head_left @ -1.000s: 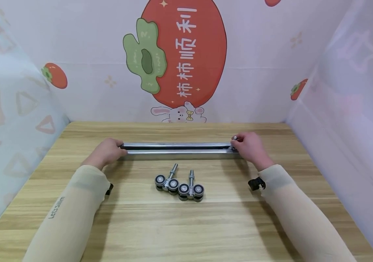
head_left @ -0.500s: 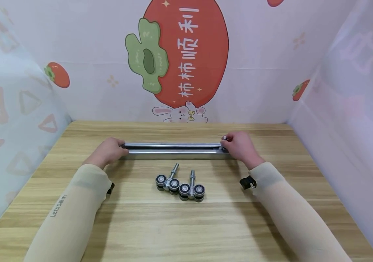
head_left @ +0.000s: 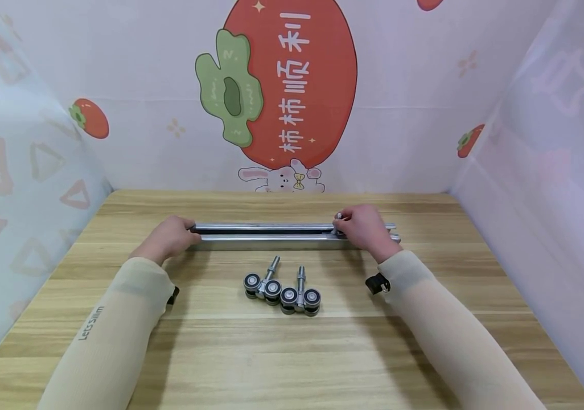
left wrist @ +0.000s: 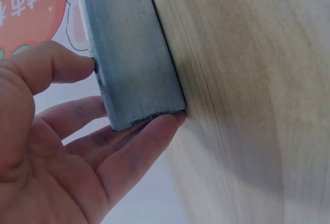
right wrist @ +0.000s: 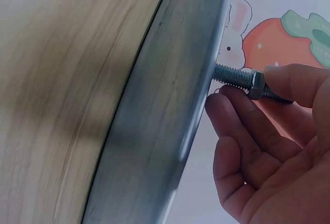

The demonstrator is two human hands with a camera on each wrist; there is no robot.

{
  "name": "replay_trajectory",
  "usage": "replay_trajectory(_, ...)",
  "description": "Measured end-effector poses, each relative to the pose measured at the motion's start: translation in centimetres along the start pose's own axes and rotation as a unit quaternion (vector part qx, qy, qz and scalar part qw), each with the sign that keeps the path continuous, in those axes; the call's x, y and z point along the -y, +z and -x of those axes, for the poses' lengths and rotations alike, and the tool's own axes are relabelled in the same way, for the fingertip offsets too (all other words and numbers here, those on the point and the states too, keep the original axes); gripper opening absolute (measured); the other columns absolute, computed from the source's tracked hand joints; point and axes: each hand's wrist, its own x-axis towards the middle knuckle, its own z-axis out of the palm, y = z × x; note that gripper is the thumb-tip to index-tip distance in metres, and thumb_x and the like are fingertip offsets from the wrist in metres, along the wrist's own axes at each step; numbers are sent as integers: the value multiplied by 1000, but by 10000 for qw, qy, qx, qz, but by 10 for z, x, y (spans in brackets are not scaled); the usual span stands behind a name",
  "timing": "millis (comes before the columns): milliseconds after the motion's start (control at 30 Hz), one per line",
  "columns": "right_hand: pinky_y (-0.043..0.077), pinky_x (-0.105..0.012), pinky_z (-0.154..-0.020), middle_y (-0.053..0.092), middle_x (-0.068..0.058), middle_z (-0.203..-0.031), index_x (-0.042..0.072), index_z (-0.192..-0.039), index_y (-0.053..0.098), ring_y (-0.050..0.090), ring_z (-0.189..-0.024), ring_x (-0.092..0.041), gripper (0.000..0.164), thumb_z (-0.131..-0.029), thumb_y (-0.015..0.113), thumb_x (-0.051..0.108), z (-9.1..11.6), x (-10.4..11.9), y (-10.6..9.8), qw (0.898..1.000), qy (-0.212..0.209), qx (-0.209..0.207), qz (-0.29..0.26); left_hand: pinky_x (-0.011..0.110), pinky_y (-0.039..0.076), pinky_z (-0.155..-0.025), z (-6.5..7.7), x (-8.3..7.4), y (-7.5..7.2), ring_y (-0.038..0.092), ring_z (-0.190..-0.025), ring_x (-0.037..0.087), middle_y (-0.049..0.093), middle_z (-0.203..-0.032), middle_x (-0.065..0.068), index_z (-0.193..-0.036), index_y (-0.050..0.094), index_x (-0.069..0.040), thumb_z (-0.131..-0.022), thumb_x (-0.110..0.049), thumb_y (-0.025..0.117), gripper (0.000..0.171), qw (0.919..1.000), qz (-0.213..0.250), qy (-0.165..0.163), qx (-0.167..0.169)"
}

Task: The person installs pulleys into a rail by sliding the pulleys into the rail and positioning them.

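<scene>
A long metal channel rail (head_left: 266,244) lies across the table with its slot facing up. My left hand (head_left: 168,238) grips its left end; in the left wrist view the thumb (left wrist: 77,69) presses the rail's upper edge and the fingers brace its end. Near the right part, my right hand (head_left: 366,228) pinches an upright threaded bolt with a hex nut (right wrist: 255,85). That bolt (right wrist: 231,75) stands up out of the slot, and whatever it joins below is hidden inside the rail. Two roller trolleys with bolts, one left (head_left: 262,287) and one right (head_left: 300,297), lie in front of the rail.
The wooden table (head_left: 251,359) carries the rail toward its back. A printed backdrop (head_left: 399,102) rises directly behind the table, with similar sheets along the left (head_left: 25,188) and right (head_left: 543,188) sides.
My right hand has slid leftward along the rail with the bolt, so the rail's right end now shows beyond it. The left hand stays at the left end.
</scene>
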Motion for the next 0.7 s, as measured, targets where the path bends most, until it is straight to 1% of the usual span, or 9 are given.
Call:
replay_trajectory(167, 44, -37, -70, 65, -2, -80, 10, -94, 76, 54, -78, -24, 18, -96, 66, 25, -4, 8, 2, 9998, -87, 115, 148, 60, 25, -110, 0, -2, 0, 31, -136, 51, 37, -147, 34, -144, 39, 15, -98, -23, 57, 62, 10000, -59, 28, -16)
replay_trajectory(333, 44, -36, -68, 64, -2, -78, 12, -90, 77, 54, -78, -24, 19, -96, 66, 26, -9, 18, 6, 9995, -65, 204, 219, 61, 27, -109, -1, -3, -2, 36, -133, 50, 40, -145, 35, -142, 41, 15, -97, -23, 58, 61, 9999, -120, 54, -2)
replay_trajectory(400, 43, -36, -68, 63, -3, -77, 11, -89, 77, 53, -79, -24, 20, -96, 66, 26, -10, 23, 8, 9994, -62, 254, 212, 60, 27, -110, -1, -3, -2, 36, -133, 50, 39, -145, 34, -142, 41, 15, -97, -23, 58, 61, 9999, -139, 53, 5)
replay_trajectory(533, 44, -35, -68, 63, -3, -77, 10, -90, 78, 52, -80, -24, 21, -96, 66, 27, -14, 35, 11, 9989, -99, 356, 286, 60, 26, -110, -1, -2, -2, 32, -135, 51, 37, -146, 34, -143, 39, 15, -97, -24, 58, 63, 9999, -144, 29, 14)
replay_trajectory(667, 45, -34, -67, 64, -3, -76, 10, -92, 79, 53, -79, -24, 21, -96, 67, 28, -19, 48, 14, 9979, -158, 479, 418, 60, 26, -110, -2, -2, -1, 35, -134, 50, 39, -145, 34, -142, 41, 14, -97, -23, 58, 61, 9999, -130, 55, -11)
replay_trajectory(700, 45, -34, -67, 64, -3, -76, 10, -92, 79, 53, -79, -24, 21, -95, 68, 28, -20, 51, 14, 9976, -171, 508, 437, 60, 27, -110, -2, -2, -1, 38, -132, 49, 43, -143, 33, -141, 45, 14, -97, -23, 58, 58, 9999, -140, 77, -19)
